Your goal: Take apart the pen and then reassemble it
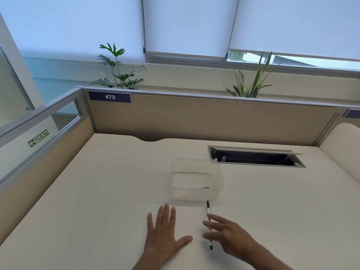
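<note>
A slim white pen point(208, 211) with a black cap and a black tail end lies on the cream desk point(97, 201), pointing away from me, just in front of a clear plastic container point(176, 197). My right hand point(231, 238) reaches over the pen's middle with fingers spread; the index finger and thumb sit on either side of the barrel and are not closed on it. My left hand point(163, 232) rests flat on the desk, palm down and fingers apart, a little to the left of the pen. The pen looks whole.
The clear container holds a thin dark piece point(204, 188) near its front wall. An open cable hatch point(257, 157) is sunk into the desk at the back right. Beige partition panels point(194, 117) close the desk at the back and the left.
</note>
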The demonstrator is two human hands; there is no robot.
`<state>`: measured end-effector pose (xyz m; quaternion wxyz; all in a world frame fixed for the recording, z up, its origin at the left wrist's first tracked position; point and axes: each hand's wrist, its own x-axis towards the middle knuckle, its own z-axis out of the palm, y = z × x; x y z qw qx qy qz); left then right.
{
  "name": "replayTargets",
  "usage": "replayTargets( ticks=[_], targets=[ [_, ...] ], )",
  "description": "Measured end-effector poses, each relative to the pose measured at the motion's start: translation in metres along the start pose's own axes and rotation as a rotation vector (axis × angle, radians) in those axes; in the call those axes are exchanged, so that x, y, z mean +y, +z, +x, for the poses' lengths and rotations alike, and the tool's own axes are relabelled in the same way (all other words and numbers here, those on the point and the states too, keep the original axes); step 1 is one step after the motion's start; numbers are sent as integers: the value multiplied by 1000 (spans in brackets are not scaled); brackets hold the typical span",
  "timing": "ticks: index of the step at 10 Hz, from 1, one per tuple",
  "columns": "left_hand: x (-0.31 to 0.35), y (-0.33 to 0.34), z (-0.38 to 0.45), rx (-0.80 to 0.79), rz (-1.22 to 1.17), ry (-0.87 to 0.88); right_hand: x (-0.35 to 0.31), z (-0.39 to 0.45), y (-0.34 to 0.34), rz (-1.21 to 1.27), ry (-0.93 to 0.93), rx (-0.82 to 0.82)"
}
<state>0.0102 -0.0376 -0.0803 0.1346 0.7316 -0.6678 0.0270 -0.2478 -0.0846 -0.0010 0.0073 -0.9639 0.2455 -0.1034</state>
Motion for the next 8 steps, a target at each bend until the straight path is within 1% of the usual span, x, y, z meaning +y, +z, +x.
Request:
replayTargets(
  ticks=[1,2,3,4,5,6,7,8],
  targets=[
    [0,1,0,-8,0,-1,2,-6,6,-43,-19,-41],
    [-1,3,0,-4,-3,-4,4,-11,14,-96,-77,-81],
    [1,0,-1,-8,0,-2,6,-15,19,-146,-120,-96],
    [1,-1,-1,-19,8,-1,6,-17,21,-142,-152,-108],
    [1,-2,-1,-25,7,-5,6,-16,20,-146,-175,-70],
    [0,1,-1,-14,17,8,5,-14,16,-159,-167,-72],
    [1,4,-1,43,16,21,1,-12,10,-158,-218,-36],
    [-2,11,-2,60,43,42,3,-9,5,-131,-158,-8]
  ],
)
